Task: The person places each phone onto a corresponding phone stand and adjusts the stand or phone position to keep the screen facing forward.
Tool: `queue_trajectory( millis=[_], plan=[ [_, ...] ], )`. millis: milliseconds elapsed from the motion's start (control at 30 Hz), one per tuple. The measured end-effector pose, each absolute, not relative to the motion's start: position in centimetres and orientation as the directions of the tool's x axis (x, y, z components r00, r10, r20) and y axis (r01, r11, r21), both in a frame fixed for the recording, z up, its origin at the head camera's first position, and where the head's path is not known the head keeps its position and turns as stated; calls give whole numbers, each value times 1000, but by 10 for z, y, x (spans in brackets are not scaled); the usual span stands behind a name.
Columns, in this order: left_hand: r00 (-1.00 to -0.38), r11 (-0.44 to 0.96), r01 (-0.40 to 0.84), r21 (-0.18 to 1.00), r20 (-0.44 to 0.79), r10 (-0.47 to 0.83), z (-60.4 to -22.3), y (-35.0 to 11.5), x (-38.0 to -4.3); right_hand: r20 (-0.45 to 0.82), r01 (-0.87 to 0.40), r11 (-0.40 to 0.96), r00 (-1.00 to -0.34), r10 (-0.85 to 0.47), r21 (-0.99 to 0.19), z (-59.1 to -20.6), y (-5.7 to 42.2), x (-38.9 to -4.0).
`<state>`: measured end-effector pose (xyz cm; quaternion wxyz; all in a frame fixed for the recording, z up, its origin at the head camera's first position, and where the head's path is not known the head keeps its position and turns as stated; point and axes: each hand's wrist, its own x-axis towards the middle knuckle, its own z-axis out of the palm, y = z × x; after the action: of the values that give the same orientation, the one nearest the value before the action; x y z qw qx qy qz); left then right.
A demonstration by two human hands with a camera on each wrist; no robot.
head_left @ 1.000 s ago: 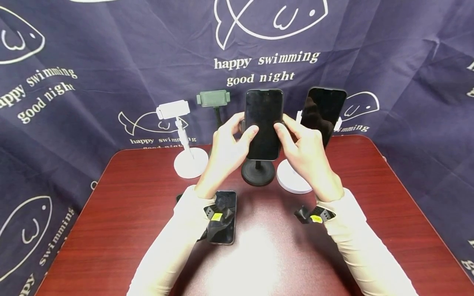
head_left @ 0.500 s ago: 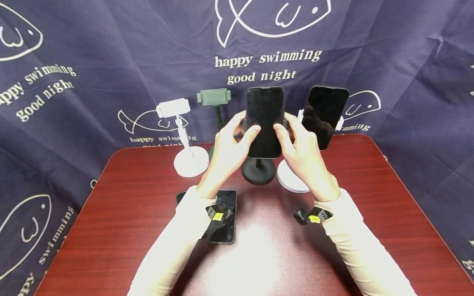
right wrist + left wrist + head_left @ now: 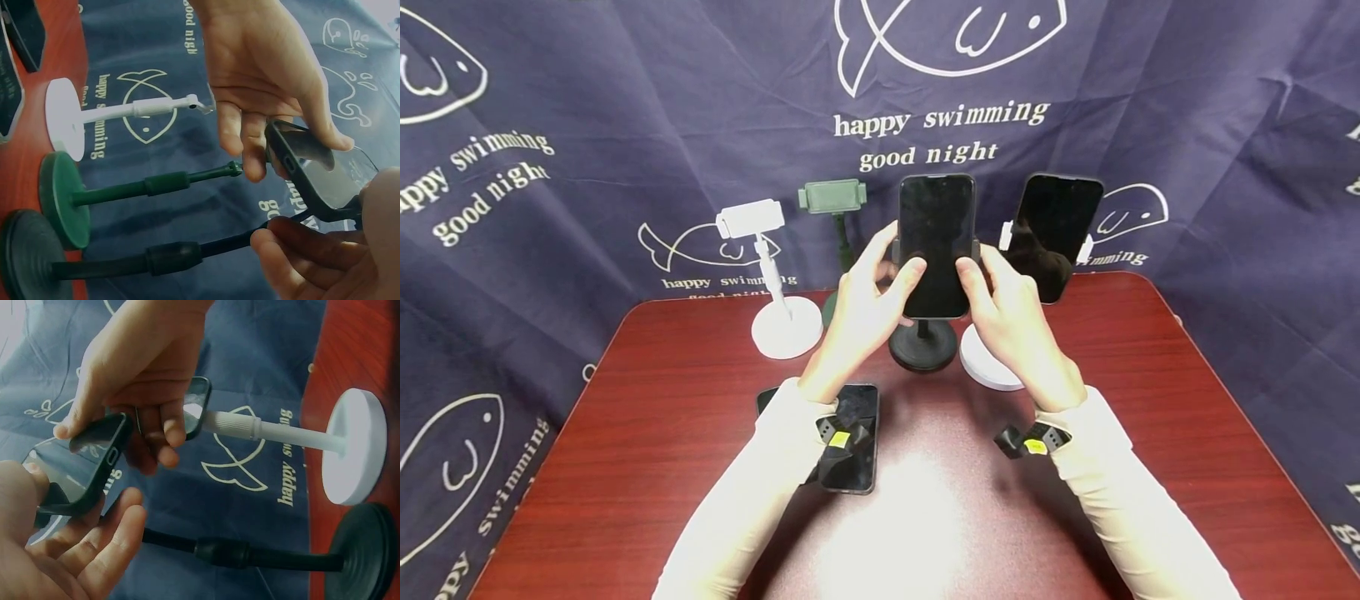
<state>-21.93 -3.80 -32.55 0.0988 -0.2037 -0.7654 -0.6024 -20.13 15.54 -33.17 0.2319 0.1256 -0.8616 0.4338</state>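
An upright smartphone (image 3: 936, 237) with a dark screen sits in the holder of a black phone stand (image 3: 922, 350), its clamp ends at the phone's sides. My left hand (image 3: 867, 300) grips the left edge, thumb on the screen and fingers behind. One left fingertip shows below the phone's lower left corner. My right hand (image 3: 1013, 317) holds the right edge the same way, its thumb on the glass. In the left wrist view the left hand (image 3: 81, 544) curls beneath the phone (image 3: 81, 469). Across it in the right wrist view lies my right hand (image 3: 331, 250).
Another phone (image 3: 1054, 233) stands tilted in a white stand (image 3: 988, 362) at the right. A green stand (image 3: 832, 197) and a white stand (image 3: 786, 327) are at the left with bare holders. Phones (image 3: 853, 446) lie on the red table (image 3: 647, 433) under the left forearm.
Both hands keep hold of the phone. The right hand has shifted slightly left and down, uncovering more of the neighbouring phone. A left fingertip has come into sight under the phone's bottom edge.
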Motion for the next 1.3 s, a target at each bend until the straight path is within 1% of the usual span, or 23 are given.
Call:
queue_trajectory(
  millis=[167,367,467,600,733,833,967,1167,1300],
  plan=[
    [-895,207,431,878,387,222,-334,-42,-219,469,-406,585,-882,-49,-702,-340,154,-200],
    [-892,157,410,898,360,273,-346,-47,-218,394,-373,555,-915,-87,-744,-352,153,-197],
    [-893,178,400,899,338,297,-352,-49,-217,342,-330,570,-935,-90,-752,-358,152,-197],
    [-900,217,371,903,291,326,-361,-53,-215,312,-316,575,-944,-108,-755,-366,151,-195],
    [-893,234,372,898,277,355,-372,-54,-215,329,-339,568,-936,-125,-750,-374,150,-193],
    [-875,276,417,866,300,379,-379,-55,-216,344,-358,558,-929,-134,-749,-379,148,-193],
    [-857,365,480,797,337,391,-384,-57,-217,351,-381,543,-922,-163,-748,-387,143,-194],
    [-849,456,517,724,365,383,-388,-64,-221,384,-482,539,-876,-291,-691,-402,130,-198],
    [-858,498,505,705,347,378,-394,-73,-223,425,-527,560,-849,-313,-639,-412,121,-202]
  ],
)
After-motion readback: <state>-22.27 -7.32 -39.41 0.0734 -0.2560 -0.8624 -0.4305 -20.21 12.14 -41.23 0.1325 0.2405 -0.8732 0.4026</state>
